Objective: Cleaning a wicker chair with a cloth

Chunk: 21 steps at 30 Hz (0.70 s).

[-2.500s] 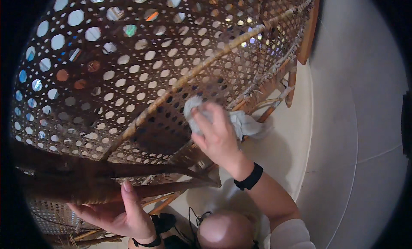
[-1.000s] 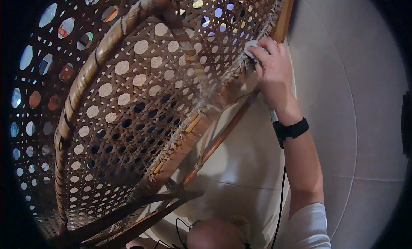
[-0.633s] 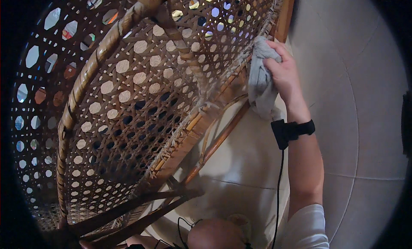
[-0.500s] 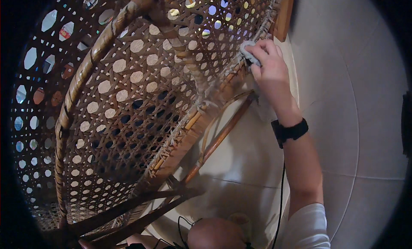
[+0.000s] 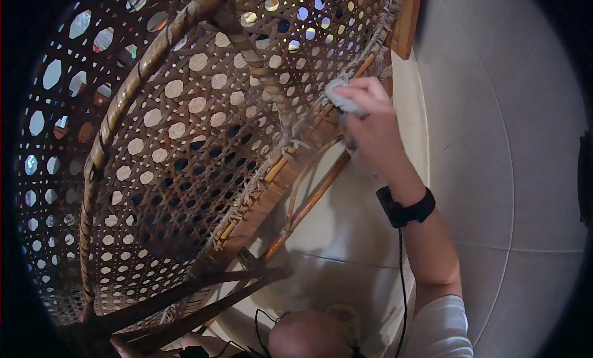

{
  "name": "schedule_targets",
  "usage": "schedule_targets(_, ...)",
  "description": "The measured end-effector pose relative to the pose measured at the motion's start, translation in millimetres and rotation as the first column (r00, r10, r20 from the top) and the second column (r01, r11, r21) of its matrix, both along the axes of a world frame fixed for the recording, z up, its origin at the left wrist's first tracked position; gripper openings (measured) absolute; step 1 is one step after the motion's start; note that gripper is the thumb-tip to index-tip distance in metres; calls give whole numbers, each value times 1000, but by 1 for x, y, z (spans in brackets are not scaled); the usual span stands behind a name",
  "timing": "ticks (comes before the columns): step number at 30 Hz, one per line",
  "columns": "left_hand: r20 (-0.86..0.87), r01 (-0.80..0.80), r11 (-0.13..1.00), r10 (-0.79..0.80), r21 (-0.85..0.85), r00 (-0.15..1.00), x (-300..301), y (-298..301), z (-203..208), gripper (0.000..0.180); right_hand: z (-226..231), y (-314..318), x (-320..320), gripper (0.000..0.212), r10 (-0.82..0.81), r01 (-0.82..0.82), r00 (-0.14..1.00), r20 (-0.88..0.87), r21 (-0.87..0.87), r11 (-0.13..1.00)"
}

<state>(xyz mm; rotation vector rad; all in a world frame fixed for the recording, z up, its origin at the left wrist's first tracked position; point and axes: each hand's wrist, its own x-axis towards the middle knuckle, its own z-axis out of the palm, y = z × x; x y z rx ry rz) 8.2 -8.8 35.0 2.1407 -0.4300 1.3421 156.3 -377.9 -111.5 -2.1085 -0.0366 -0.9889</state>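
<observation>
A rattan chair [image 5: 197,105] with an open cane weave is tipped on its side and fills the left half of the view. My right hand [image 5: 374,120] is closed on a bunched grey-white cloth [image 5: 344,97], which presses against the bound edge where weave meets wooden frame [image 5: 247,225]. The hand is slightly blurred. At the lower left, fingers of my left hand [image 5: 123,349] show at the dark wooden legs [image 5: 185,305], seemingly wrapped round one; most of that hand is hidden behind the wood.
A curved cane-wrapped arm [image 5: 114,120] arches over the weave. Thin rattan braces [image 5: 312,203] run below the frame. Pale tiled floor [image 5: 475,191] lies to the right. From the black band [image 5: 404,208] on my right wrist, a black cable [image 5: 401,284] hangs down.
My right hand has slid down and left along the chair's bound edge with the cloth. The left hand stays at the wooden legs.
</observation>
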Motion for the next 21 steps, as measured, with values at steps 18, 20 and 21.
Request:
schedule_targets(18,53,-173,973,183,-155,982,1,5,-2,64,-29,22,-24,48,-166,173,981,97,-71,982)
schedule_targets(20,34,-335,909,354,-249,935,0,23,-5,55,-24,25,-22,48,-184,200,973,141,-113,973)
schedule_targets(21,66,-284,929,307,-239,949,1,31,-6,54,-24,28,-20,49,-146,156,985,93,-116,981)
